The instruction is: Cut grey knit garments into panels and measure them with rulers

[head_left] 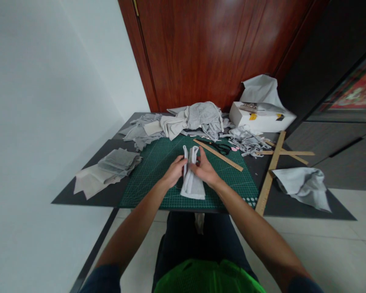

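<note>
A folded piece of light grey fabric (194, 188) stands between my hands over the green cutting mat (152, 171). My left hand (175, 171) pinches its left fold between thumb and fingers. On the other side, my right hand (206, 167) grips the right fold, thumb in front and fingers partly hidden behind the cloth. The upper edges of the fabric show as two upright folds with a gap between them, while its lower end spreads toward the table's front edge. Just beyond my right hand lie a wooden ruler (228, 161) and black-handled scissors (222, 148).
A heap of grey fabric (201, 118) lines the back of the table, beside a white box (262, 118). Fabric scraps (247, 140) lie before the box. Folded cloths (118, 162) are at left; long wooden rulers (270, 183) and another cloth (303, 185) are at right.
</note>
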A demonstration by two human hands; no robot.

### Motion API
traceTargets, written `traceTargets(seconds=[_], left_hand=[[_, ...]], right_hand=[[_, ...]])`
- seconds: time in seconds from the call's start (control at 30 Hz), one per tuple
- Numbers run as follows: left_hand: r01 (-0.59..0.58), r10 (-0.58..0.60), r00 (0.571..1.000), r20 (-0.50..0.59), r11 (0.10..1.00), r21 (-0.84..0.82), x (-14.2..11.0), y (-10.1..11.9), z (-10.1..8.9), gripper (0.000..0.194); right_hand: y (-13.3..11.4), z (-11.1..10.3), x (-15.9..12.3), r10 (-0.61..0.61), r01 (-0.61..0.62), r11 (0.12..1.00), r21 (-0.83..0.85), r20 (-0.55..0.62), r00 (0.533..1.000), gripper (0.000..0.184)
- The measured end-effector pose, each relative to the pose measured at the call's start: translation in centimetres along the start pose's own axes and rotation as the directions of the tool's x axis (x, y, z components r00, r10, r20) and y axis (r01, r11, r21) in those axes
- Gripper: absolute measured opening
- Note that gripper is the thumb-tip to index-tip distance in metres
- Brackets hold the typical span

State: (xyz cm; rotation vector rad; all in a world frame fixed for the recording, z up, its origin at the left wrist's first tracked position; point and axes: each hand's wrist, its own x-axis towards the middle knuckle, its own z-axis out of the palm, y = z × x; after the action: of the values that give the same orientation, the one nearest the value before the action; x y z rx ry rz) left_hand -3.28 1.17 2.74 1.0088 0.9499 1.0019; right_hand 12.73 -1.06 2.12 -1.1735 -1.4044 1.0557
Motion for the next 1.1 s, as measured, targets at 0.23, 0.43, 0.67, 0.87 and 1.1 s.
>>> traceTargets(seconds=[0.23, 0.43, 0.67, 0.87, 1.1], left_hand=[[-0.108, 0.063, 0.966, -0.251, 0.979, -0.171, 0.6, -1.0, -0.5, 0.033], [-0.296, 0.086, 0.878, -0.47, 0.87, -0.394, 0.5, -0.7, -3.9, 0.032], [-0.375, 0.272, 0.836, -0.477, 0.917, -0.135, -1.1, -0.6, -9.3, 0.064], [-0.234, 0.464, 0.577, -0.672, 0.883, 0.408, -1.2, 2.1, -16.9, 0.072], [0.223, 0.586, 0.395, -0.708, 0.686, 0.693, -1.6, 4.2, -22.0, 0.098]], right_hand=[[0.6, 0.6, 0.6, 0.058, -0.058, 0.996, -0.071, -0.002, 0.998, 0.049], [1.5, 1.7, 1.1, 0.341, -0.342, 0.94, -0.014, -0.052, 0.939, 0.044], [2.1, 9.0, 3.5, 0.255, -0.256, 0.966, 0.028, 0.032, 0.966, 0.039], [1.6, 17.3, 8.1, -0.033, 0.044, 0.993, -0.109, 0.1, 0.994, 0.04], [0.9, 24.7, 11.9, -0.052, 0.091, 0.95, -0.298, 0.136, 0.989, 0.053]])
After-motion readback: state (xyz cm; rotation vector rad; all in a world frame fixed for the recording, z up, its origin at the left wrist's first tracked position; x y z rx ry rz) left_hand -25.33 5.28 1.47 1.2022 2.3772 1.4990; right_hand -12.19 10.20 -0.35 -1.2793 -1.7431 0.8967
